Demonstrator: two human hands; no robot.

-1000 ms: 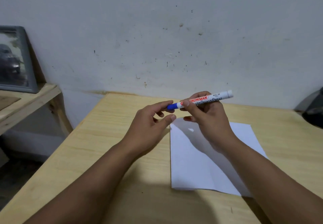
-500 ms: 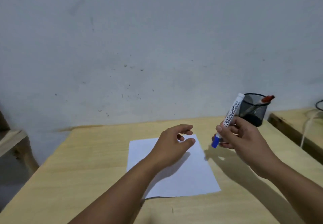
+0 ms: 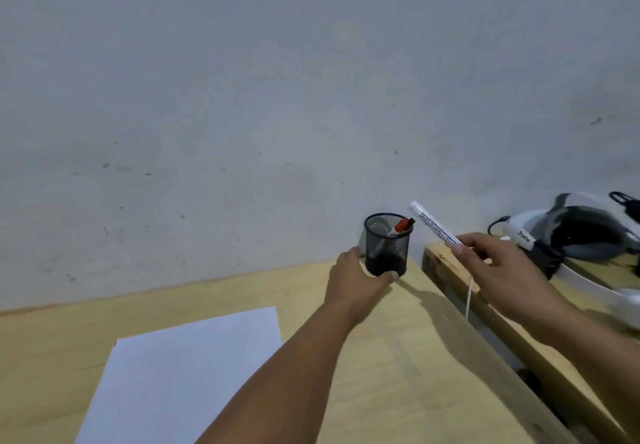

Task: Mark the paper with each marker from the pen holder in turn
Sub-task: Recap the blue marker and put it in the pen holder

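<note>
2 hands [image 3: 356, 279] [image 3: 498, 270] out: left cupping pen holder [image 3: 387, 246], right pinching marker [image 3: 437, 224].

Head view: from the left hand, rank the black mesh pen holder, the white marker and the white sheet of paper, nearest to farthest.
1. Black mesh pen holder: touched by the left hand, at the table's far edge.
2. White marker: to the right, held in the right hand.
3. White sheet of paper: lower left on the table, farthest.
</note>
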